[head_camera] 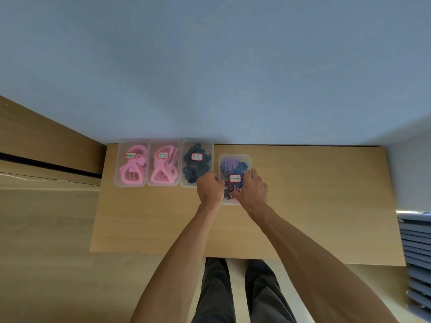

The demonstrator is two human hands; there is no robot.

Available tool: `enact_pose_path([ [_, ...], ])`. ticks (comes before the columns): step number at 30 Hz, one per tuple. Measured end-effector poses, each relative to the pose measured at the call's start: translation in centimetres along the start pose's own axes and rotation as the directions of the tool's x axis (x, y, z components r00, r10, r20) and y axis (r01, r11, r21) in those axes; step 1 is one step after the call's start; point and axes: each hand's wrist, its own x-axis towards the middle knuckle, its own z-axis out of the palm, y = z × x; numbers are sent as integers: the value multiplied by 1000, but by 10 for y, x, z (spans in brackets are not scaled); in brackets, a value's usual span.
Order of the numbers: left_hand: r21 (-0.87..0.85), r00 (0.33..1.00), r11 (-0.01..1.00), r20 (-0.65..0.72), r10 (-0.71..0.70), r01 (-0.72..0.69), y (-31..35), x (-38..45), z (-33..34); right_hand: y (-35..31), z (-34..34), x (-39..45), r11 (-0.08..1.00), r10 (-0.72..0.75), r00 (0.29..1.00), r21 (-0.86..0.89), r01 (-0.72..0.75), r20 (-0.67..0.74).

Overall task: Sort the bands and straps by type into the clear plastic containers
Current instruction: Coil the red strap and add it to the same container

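Note:
Along the table's far edge stand three clear containers side by side: two with pink bands point(131, 167) point(164, 167) and one with black bands point(196, 165). A fourth clear container point(234, 156) stands apart to their right and holds purple and blue straps point(233, 166). Over its near end my left hand point(210, 188) and my right hand point(253, 190) both grip a red and dark striped strap point(231, 189) between them. The container's near part is hidden behind my hands.
The wooden table point(314, 206) runs up to a pale wall. A lower wooden surface with a thin white cable point(42, 180) lies to the left. A blue slatted object point(417, 264) stands at the right edge. My legs show below the table's near edge.

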Motion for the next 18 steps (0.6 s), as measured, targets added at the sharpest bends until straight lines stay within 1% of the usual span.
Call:
enact_pose_path([
  [5, -49, 999, 998, 36, 34, -32, -5, -8, -3, 2, -4, -2, 999, 0, 1000, 32, 0, -2],
  [9, 36, 999, 999, 41, -1, -1, -12, -15, -4, -1, -8, -4, 998, 26, 1000, 59, -26, 7],
  [12, -7, 999, 1000, 30, -29, 29, -15, -14, -2, -4, -7, -5, 997, 34, 999, 75, -35, 3],
  [15, -16, 996, 998, 68, -51, 52, -15, -11, -5, -4, -7, -5, 996, 45, 999, 71, -45, 5],
  [18, 45, 991, 999, 129, -36, 30, -10, -7, -11, -5, -9, -5, 997, 50, 999, 60, -51, 15],
])
